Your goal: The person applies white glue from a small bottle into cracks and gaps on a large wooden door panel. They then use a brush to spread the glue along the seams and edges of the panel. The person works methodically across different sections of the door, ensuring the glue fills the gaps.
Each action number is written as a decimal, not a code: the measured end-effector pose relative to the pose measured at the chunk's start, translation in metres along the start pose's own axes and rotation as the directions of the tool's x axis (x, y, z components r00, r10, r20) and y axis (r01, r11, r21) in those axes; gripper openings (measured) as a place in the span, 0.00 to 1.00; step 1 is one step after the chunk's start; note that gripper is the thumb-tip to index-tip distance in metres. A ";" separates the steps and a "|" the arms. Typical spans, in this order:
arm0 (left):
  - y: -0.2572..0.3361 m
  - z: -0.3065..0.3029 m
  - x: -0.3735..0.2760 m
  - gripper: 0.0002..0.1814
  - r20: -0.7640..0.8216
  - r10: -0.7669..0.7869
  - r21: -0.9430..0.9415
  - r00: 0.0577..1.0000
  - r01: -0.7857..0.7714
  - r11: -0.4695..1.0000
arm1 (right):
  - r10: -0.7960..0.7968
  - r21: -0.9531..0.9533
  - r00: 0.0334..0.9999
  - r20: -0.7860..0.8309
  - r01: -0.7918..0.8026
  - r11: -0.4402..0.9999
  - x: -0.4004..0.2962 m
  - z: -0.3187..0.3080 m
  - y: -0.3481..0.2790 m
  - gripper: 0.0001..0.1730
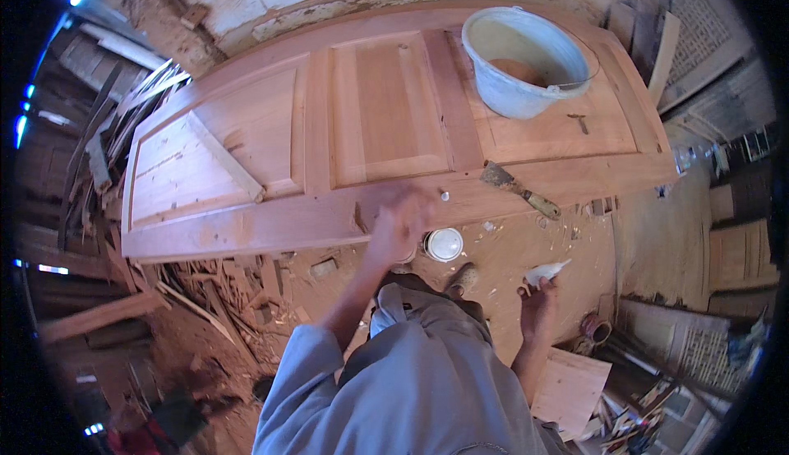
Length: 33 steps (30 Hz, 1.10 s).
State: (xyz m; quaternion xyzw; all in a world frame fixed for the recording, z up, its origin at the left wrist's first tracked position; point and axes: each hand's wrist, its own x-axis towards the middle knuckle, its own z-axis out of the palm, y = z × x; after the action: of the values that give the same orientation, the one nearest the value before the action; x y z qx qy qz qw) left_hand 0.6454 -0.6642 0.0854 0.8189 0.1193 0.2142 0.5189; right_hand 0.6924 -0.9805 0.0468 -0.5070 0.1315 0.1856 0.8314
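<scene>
A panelled wooden door point(317, 122) lies flat before me. My left hand point(407, 217) is over its near edge, blurred by motion, so I cannot tell whether its fingers hold anything. Just right of that hand, a small white round piece point(445, 196) rests on the door. Off to the right, beyond the near edge, my right hand point(540, 301) grips a small white bottle with a pointed tip point(547, 271). A scraper point(521, 190) with a worn handle lies on the door, its handle end jutting past the edge. Below the door edge is a white-topped container point(444, 244).
A large whitish bucket point(524, 88) with brown contents stands on the door's right end. A wood strip point(225, 156) lies across the left panel. Offcuts point(240, 288) and shavings litter the floor at left. A square board point(570, 387) is at lower right.
</scene>
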 end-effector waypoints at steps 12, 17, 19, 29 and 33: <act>-0.171 0.004 0.248 0.18 -0.081 0.310 0.675 0.947 -0.177 0.717 | -0.195 -0.173 0.963 -0.184 0.163 0.971 0.033 -0.088 -0.100 0.21; -0.179 -0.022 0.277 0.19 0.186 0.209 0.569 0.960 -0.279 0.774 | -0.147 -0.085 0.924 -0.352 0.125 0.988 0.031 -0.057 -0.063 0.21; -0.178 -0.027 0.283 0.20 0.276 0.173 0.737 0.945 -0.324 0.593 | -0.098 -0.056 0.953 -0.285 0.086 0.995 0.036 -0.045 -0.049 0.23; -0.178 -0.043 0.295 0.16 0.373 0.274 0.571 0.886 -0.452 0.685 | -0.144 -0.025 0.948 -0.285 0.143 0.989 0.071 0.046 -0.028 0.22; -0.187 -0.044 0.298 0.19 0.386 0.236 0.583 0.892 -0.434 0.687 | -0.141 -0.029 0.964 -0.224 0.138 0.990 0.082 0.044 -0.027 0.21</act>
State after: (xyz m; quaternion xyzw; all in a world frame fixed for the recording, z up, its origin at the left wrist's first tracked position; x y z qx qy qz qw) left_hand 0.8914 -0.4231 0.0006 0.9771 -0.0413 0.1324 0.1616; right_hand 0.7789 -0.9383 0.0552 -0.5384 0.1874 0.0688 0.8187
